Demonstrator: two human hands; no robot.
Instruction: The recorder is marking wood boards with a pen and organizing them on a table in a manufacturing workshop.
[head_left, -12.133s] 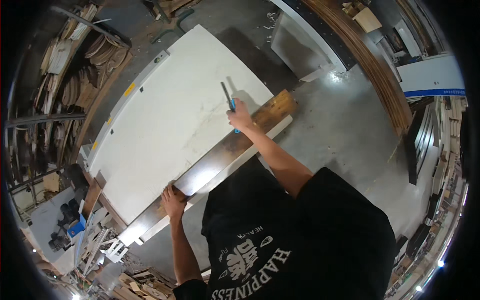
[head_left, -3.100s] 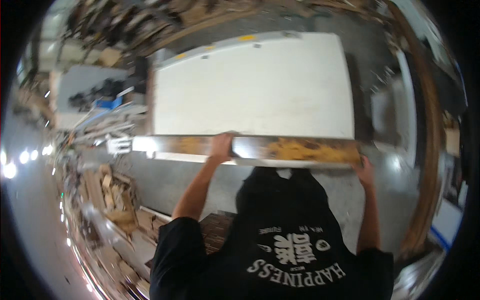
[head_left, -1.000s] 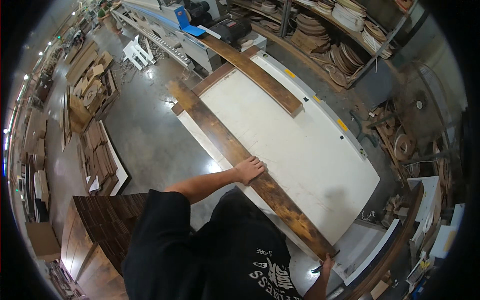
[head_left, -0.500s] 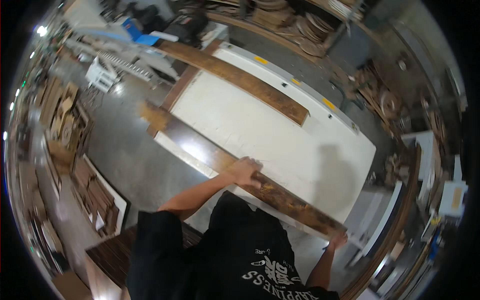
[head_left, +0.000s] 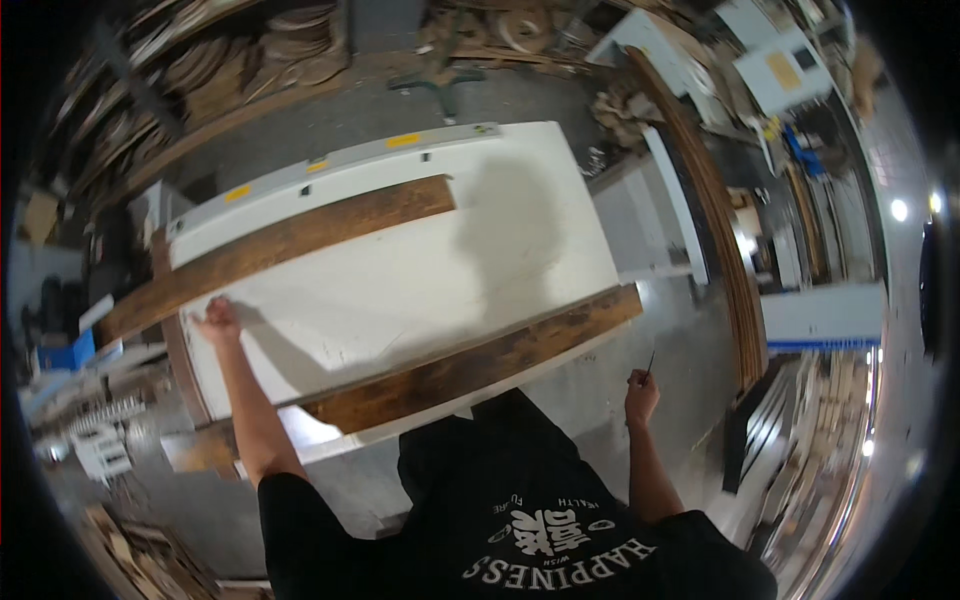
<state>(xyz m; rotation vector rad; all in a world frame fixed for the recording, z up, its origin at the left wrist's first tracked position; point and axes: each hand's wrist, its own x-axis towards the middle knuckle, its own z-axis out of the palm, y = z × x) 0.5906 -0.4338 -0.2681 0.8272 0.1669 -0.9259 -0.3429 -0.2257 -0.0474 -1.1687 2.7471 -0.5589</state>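
Observation:
A long dark-brown wood-grain board [head_left: 470, 355] lies along the near edge of a white-topped table [head_left: 400, 285], its left part glossy with reflected light. Farther back lies a second brown board [head_left: 300, 235], running out past the table's left end. Just short of that far board, over the left part of the table, is my left hand [head_left: 218, 322], empty, its fingers partly spread. My right hand [head_left: 642, 398] is off the table to the right, closed around a thin dark pointed tool [head_left: 651, 362]. Only its slim tip shows above my fingers.
A grey rail with yellow stickers [head_left: 330, 165] runs along the table's far edge. To the right stands a stack of long brown strips [head_left: 715, 220] beside a pale panel [head_left: 677, 205]. Shelves with curved wood pieces [head_left: 300, 50] line the back. A green-legged stand [head_left: 440, 85] sits behind the table.
My view has turned to the right. Both hands have left the near board: my left hand has moved over the table's left part, and my right hand now holds a thin tool.

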